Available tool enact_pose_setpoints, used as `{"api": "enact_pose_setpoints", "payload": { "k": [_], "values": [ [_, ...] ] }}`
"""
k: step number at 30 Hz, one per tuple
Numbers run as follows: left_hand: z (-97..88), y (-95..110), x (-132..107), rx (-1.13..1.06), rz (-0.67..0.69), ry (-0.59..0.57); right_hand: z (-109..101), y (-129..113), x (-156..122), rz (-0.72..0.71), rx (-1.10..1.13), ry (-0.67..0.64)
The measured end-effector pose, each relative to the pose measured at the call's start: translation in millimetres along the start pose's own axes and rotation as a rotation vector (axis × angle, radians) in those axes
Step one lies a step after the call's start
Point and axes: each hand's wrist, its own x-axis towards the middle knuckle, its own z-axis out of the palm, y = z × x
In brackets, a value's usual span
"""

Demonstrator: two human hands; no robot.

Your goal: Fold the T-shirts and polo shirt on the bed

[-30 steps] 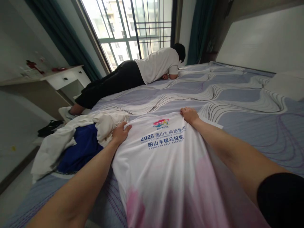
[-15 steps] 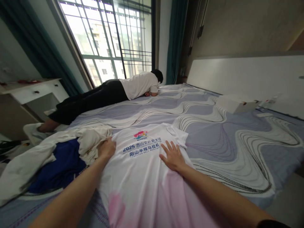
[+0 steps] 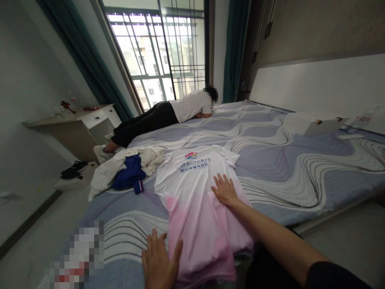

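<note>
A white T-shirt [image 3: 192,188] with blue lettering and a pink lower part lies spread flat on the bed [image 3: 285,168]. My right hand [image 3: 225,190] rests flat on its right side, fingers stretched out. My left hand [image 3: 159,261] lies flat at the shirt's lower left edge near the bed's front, fingers apart, thumb on the pink cloth. Neither hand holds anything.
A heap of white and blue clothes [image 3: 126,170] lies left of the shirt. Another person [image 3: 168,114] lies face down across the bed's far side by the window. A white desk [image 3: 78,126] stands at the left wall. A white box [image 3: 315,123] sits near the headboard.
My left hand has drawn back from the shirt's shoulder to its lower left edge and opened flat. My right hand slid down the shirt. The camera has pulled back.
</note>
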Motion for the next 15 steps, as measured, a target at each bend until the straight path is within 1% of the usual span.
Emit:
{"api": "enact_pose_setpoints", "payload": {
  "k": [1, 2, 3, 5, 6, 7, 8, 9, 10, 11, 13, 15],
  "values": [
    [-2.4, 5, -10, -0.030, 0.026, -0.027, 1, 3, -20, -0.012, 0.012, -0.008],
    [-5.8, 11, -15, -0.071, 0.050, -0.050, 1, 9, -40, 0.011, 0.022, 0.007],
    [-10.0, 17, -17, -0.133, 0.067, -0.073, 1, 17, -59, 0.078, 0.026, 0.048],
    [-20.0, 26, -15, -0.321, 0.047, -0.111, -3, 39, -93, 0.314, 0.023, 0.164],
    [-25.0, 28, -13, -0.443, 0.007, -0.126, -6, 50, -106, 0.421, 0.036, 0.189],
    [-29.7, 29, -11, -0.577, -0.048, -0.141, -9, 61, -117, 0.482, 0.071, 0.177],
    [-33.9, 28, -9, -0.715, -0.113, -0.159, -13, 70, -125, 0.488, 0.132, 0.135],
    [-37.5, 25, -8, -0.841, -0.180, -0.178, -17, 77, -131, 0.453, 0.209, 0.089],
    [-40.8, 22, -7, -0.945, -0.248, -0.199, -21, 83, -136, 0.407, 0.290, 0.063],
    [-44.1, 17, -7, -1.025, -0.309, -0.221, -24, 86, -139, 0.373, 0.367, 0.070],
    [-52.1, 7, -10, -1.141, -0.408, -0.298, -29, 90, -143, 0.379, 0.496, 0.158],
    [-62.5, -3, -18, -1.253, -0.461, -0.440, -33, 91, -149, 0.422, 0.604, 0.245]
  ]
}}
